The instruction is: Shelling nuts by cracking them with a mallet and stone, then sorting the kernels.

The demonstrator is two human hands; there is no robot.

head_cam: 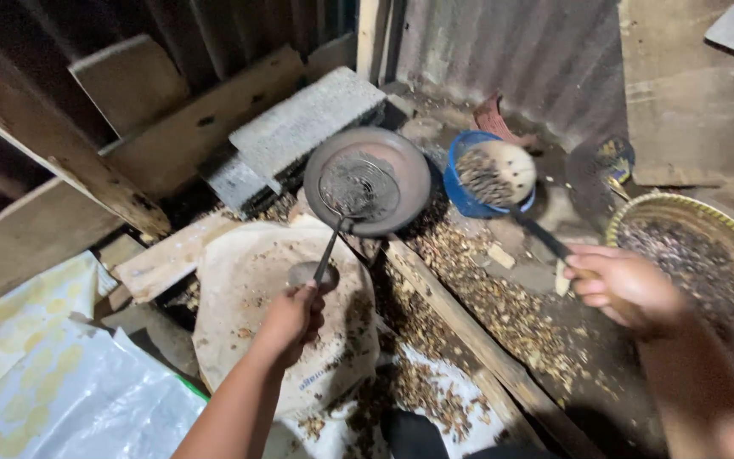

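The left hand (pixel 292 316) is closed around the handle of a wire skimmer (pixel 357 189), whose basket rests in a dark round pan (pixel 401 161) full of blackened bits. The right hand (pixel 626 287) grips the dark handle of a pale ladle (pixel 496 172) heaped with husks, held over a blue bowl (pixel 460 197). Just right of that hand sits a woven basket (pixel 639 212) of dark kernels. Broken shells litter the floor (pixel 503 314), a wooden plank (pixel 460 327) and a stained sack (pixel 248 280).

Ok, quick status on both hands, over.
Left hand gripping wire skimmer over round pan. Right hand holding pale ladle, heaped with dark bits, above blue bowl. Nothing blocking either.
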